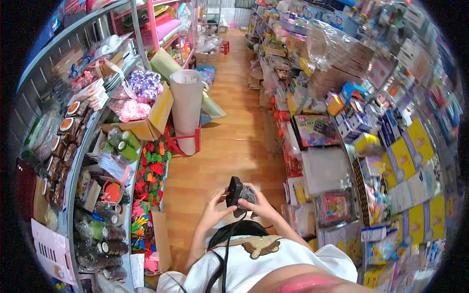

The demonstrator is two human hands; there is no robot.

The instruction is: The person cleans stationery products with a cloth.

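Observation:
In front of my body I hold a small black device (pixel 235 188) with a grey, speckled rounded part (pixel 247 195) on its right side. I cannot make out its exact kind. A black cord (pixel 228 246) runs from it down over my white shirt (pixel 273 256). My left hand (pixel 218 205) grips the device from the left, with the thumb toward its lower edge. Around the grey part on the right, the fingers of my right hand (pixel 260 204) are curled. Both hands are above the wooden floor, touching no shelf.
A wood-look floor aisle (pixel 239 93) runs ahead between stocked shelves. On the left stand a large white roll (pixel 185 107) in a red stand and an open cardboard box (pixel 156 117) of yarn-like bundles. Boxes and packets (pixel 359 117) crowd the right. A red stool (pixel 224 47) is farther back.

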